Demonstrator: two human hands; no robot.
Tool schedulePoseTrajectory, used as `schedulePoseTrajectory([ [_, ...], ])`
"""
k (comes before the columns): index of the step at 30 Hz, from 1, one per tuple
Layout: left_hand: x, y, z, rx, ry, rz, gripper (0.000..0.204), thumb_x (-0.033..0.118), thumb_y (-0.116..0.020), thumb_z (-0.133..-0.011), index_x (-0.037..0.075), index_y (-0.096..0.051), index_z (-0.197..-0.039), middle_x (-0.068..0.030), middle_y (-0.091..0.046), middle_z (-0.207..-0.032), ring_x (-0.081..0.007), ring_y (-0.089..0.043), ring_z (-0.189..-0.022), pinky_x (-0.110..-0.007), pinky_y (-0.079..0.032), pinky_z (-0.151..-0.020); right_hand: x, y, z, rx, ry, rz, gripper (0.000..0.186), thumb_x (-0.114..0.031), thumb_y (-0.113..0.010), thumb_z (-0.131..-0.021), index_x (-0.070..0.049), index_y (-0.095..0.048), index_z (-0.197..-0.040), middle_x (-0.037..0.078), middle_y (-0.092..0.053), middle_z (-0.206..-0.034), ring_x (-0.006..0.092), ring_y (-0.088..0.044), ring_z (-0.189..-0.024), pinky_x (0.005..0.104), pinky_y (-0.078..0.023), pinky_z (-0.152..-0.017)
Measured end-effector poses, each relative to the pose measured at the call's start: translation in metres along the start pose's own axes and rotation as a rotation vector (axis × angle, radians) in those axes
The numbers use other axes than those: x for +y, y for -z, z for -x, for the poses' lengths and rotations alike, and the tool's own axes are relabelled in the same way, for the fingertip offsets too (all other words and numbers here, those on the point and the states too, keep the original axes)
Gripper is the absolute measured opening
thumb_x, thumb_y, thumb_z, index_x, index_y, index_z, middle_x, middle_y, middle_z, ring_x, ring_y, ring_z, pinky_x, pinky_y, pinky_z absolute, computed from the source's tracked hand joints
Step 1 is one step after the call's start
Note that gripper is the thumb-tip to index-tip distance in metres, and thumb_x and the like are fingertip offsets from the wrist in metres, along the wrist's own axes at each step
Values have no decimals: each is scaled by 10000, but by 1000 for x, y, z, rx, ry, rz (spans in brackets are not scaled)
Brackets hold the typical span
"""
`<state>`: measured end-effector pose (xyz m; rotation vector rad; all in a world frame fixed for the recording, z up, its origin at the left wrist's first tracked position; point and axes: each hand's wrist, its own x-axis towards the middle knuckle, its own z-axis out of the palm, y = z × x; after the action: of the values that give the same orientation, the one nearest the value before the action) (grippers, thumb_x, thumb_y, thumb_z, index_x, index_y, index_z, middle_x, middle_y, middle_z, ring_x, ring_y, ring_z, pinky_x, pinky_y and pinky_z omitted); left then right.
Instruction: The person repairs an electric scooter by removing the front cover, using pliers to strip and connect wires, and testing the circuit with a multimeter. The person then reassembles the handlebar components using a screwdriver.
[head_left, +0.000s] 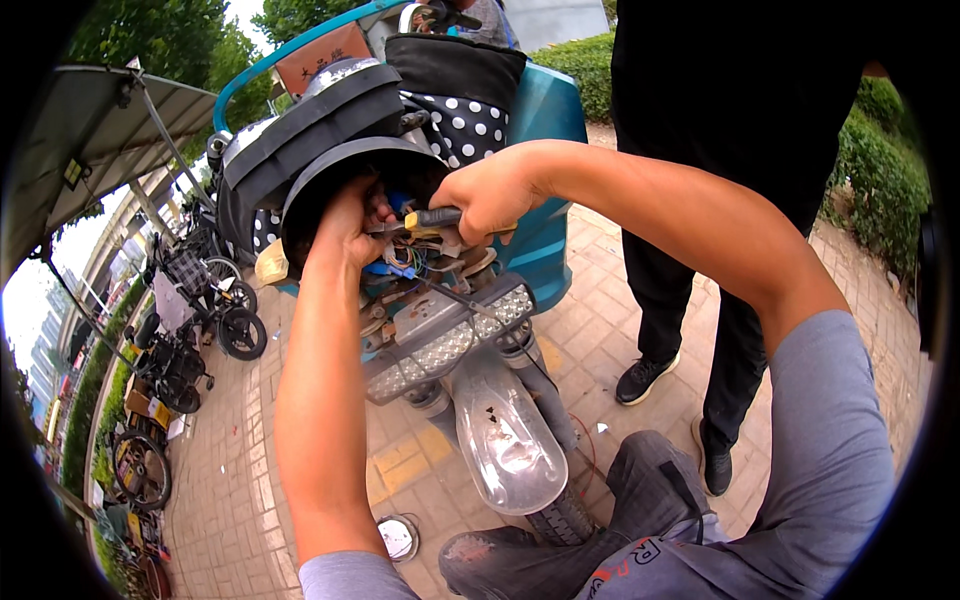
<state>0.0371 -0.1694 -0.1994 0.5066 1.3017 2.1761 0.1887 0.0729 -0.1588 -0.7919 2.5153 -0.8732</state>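
My right hand [492,198] is closed around pliers [432,218] with black and yellow handles, their jaws pointing left toward my other hand. Inside the black front cowl [322,178] of a teal three-wheeler, my left hand [350,222] has its fingers curled together beside the jaws; what they grip is hidden. A tangle of coloured wires [408,262] with blue connectors spills out just below both hands. Under the wires sits a clear-lensed light bar [450,343], tilted up to the right. A clear front mudguard [508,432] covers the wheel [562,520] beneath it.
A person in black trousers [655,290] stands close on my right. Polka-dot fabric [460,128] hangs behind the cowl. A round light-coloured object [398,538] lies on the brick paving [235,480]. Parked two-wheelers [240,325] line the left, beside a canopy [100,130].
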Motion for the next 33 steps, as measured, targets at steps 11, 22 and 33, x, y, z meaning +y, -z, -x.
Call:
schedulePoseTrajectory([
  [11,-20,-65,30,226,-133,-136,248,191,-449,-971,-28,-511,-1069,-200,-632,-1027,-371,-633,-1031,-463,-562,-831,30,-11,39,61,-6,-172,291,-97,-615,-792,32,-632,-1052,105,-646,-927,165,-608,-848,288,-477,-766],
  [22,-42,-83,57,344,-346,-359,235,100,-531,-942,-62,-520,-1113,-204,-619,-1069,-308,-664,-944,-392,-580,-828,62,-67,80,235,104,-484,249,-76,-601,-792,48,-621,-1008,87,-629,-847,148,-594,-791,289,-476,-658],
  [33,-101,-107,72,808,-961,-1474,390,247,-751,-798,-25,-592,-1027,-99,-637,-845,-209,-606,-800,-325,-483,-744,93,-135,69,378,410,-1270,561,-305,-798,-776,-9,-448,-1099,150,-630,-850,220,-675,-676,344,-596,-607],
])
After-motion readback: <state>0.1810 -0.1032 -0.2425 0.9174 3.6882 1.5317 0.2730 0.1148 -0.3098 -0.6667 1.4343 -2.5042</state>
